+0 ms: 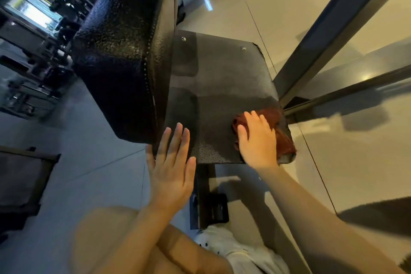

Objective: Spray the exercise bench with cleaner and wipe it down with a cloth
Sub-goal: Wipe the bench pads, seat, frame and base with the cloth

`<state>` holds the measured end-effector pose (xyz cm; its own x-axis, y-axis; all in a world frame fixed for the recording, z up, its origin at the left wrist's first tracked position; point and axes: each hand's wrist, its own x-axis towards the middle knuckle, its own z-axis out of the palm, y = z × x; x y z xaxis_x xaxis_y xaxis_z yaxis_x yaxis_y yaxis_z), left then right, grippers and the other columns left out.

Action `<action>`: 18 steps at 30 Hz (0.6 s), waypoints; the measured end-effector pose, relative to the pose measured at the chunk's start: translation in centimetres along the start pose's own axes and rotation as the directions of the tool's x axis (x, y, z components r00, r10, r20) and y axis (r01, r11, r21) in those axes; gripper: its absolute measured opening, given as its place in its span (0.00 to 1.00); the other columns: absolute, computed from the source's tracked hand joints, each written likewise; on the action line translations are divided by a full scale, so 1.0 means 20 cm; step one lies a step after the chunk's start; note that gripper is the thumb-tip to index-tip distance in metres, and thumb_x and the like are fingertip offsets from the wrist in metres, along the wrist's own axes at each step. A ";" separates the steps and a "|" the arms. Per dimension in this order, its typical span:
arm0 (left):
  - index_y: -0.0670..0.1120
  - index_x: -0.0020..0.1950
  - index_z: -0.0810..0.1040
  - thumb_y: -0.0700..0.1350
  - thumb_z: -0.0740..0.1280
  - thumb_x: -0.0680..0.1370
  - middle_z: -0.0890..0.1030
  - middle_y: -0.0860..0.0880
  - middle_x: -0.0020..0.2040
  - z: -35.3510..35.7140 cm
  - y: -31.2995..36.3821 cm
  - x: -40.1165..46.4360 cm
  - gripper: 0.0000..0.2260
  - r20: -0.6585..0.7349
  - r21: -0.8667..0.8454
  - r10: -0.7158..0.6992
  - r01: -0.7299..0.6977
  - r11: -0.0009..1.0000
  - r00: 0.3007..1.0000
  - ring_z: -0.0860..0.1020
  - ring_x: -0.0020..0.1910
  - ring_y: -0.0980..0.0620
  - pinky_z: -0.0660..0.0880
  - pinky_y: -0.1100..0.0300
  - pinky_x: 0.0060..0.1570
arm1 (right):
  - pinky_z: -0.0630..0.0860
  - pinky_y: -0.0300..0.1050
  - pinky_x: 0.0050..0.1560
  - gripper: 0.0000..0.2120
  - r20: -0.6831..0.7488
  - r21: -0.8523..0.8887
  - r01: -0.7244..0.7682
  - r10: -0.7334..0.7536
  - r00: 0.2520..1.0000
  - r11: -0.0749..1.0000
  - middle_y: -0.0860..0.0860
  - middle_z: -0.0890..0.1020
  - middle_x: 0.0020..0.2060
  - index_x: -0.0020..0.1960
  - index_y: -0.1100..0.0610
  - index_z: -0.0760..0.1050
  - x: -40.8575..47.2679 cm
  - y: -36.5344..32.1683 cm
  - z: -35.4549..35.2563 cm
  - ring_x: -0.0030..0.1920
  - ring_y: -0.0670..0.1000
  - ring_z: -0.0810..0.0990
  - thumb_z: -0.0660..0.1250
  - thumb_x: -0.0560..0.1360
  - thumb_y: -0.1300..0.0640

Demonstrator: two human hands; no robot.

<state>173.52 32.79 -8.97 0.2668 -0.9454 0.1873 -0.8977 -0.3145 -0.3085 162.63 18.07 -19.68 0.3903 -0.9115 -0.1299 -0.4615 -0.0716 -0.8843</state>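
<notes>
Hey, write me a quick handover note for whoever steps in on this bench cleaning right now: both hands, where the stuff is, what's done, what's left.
Right hand: flat on the red cloth, pressing it onto the seat pad at its near right corner.
Left hand: open, empty, at the seat's near left edge beside the back pad.
Spray bottle: not in view.
Done: wiping has begun; whether the seat was sprayed cannot be told.
Left: probably the rest of the seat, then the back pad.

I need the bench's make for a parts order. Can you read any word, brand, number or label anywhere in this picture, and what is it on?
None can be read.
Black bench pad: no print visible.
Dark seat plate: only two bolts, no label.
Red cloth under the right hand: no tag visible.
Grey frame bars: a dark mark at the top edge, too blurred to read.
</notes>
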 end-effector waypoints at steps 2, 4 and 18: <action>0.51 0.79 0.47 0.51 0.49 0.82 0.53 0.51 0.79 0.00 0.01 0.00 0.26 -0.039 -0.104 -0.030 0.026 0.994 0.999 0.51 0.78 0.51 0.40 0.50 0.75 | 0.50 0.53 0.76 0.23 0.066 0.018 0.186 -0.186 0.980 0.982 0.48 0.62 0.77 0.77 0.49 0.61 -0.10 -0.14 0.02 0.78 0.52 0.54 0.54 0.83 0.49; 0.50 0.79 0.49 0.49 0.50 0.81 0.54 0.50 0.79 0.00 0.01 0.00 0.26 -0.066 -0.157 -0.045 0.034 0.987 0.997 0.51 0.78 0.51 0.41 0.49 0.75 | 0.48 0.50 0.76 0.23 0.151 0.052 0.387 -0.391 0.908 0.920 0.46 0.61 0.77 0.77 0.48 0.60 -0.15 -0.23 0.02 0.78 0.49 0.53 0.55 0.83 0.49; 0.47 0.71 0.67 0.54 0.50 0.83 0.67 0.46 0.71 0.09 0.00 0.04 0.20 -0.256 0.118 0.102 -0.073 0.990 0.961 0.50 0.78 0.51 0.40 0.47 0.75 | 0.57 0.58 0.75 0.21 0.019 0.077 0.216 -0.218 0.976 0.973 0.53 0.66 0.75 0.75 0.55 0.65 0.35 -0.22 0.09 0.76 0.55 0.59 0.55 0.83 0.53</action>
<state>174.42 31.93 -10.57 0.0754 -0.9187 0.3877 -0.8672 -0.2523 -0.4293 168.82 12.80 -17.62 0.4964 -0.8662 0.0581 -0.3030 -0.2356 -0.9234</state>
